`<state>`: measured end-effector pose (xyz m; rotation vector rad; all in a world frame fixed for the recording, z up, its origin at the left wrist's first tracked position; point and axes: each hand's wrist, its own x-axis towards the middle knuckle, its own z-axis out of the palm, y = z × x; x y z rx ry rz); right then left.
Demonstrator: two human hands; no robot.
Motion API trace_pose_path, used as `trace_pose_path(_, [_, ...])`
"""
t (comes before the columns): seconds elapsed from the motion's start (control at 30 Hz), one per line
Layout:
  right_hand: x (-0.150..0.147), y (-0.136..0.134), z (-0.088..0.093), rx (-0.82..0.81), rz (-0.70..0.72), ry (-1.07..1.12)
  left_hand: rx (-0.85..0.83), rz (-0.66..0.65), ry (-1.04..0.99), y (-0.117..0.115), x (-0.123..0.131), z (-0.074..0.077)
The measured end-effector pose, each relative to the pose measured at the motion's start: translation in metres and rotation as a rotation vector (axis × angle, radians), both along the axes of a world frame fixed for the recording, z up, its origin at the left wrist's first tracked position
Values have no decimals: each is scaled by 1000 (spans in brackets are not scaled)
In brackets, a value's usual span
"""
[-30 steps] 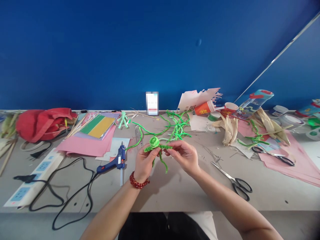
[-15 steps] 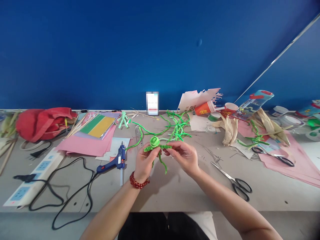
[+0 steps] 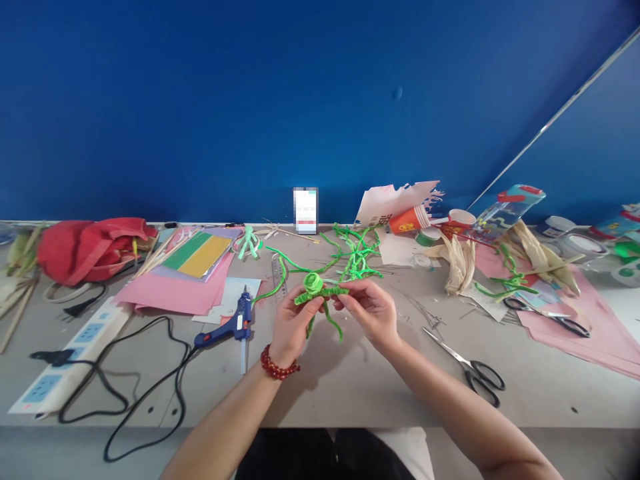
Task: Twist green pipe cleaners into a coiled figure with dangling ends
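Observation:
Between my hands is a green pipe-cleaner figure (image 3: 313,284) with a coiled round top, a twisted bar across it and thin strands hanging below. My left hand (image 3: 295,320) pinches it from the left, thumb over the bar. At the bar's right end, the thumb and fingers of my right hand (image 3: 370,312) are closed on the tip. Just behind lies a tangle of loose green pipe cleaners (image 3: 357,253). A small pale green pipe-cleaner figure (image 3: 248,243) stands farther back on the left.
A blue glue gun (image 3: 235,325) with a black cord lies left, beside a power strip (image 3: 70,360). Black-handled scissors (image 3: 473,370) lie right. Behind are a phone (image 3: 306,211), a ruler (image 3: 279,277), coloured sheets (image 3: 195,257), a red bag (image 3: 90,250) and paper cups (image 3: 413,220).
The pipe-cleaner figure has tilted and shifted slightly right, with more of its bar showing between my hands. My right fingers still grip the bar's right end.

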<state>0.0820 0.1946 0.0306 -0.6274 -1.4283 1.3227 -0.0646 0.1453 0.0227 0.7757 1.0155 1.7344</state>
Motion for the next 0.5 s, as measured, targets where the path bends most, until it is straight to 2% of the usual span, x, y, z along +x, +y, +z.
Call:
trace_pose_path(0.27, [-6,7,-7,-82,219,27,24,-16,87,-1,1,1])
trace_pose_path(0.5, [-10,8,-8,-142,205,13,81,31,296,-2,2,-6])
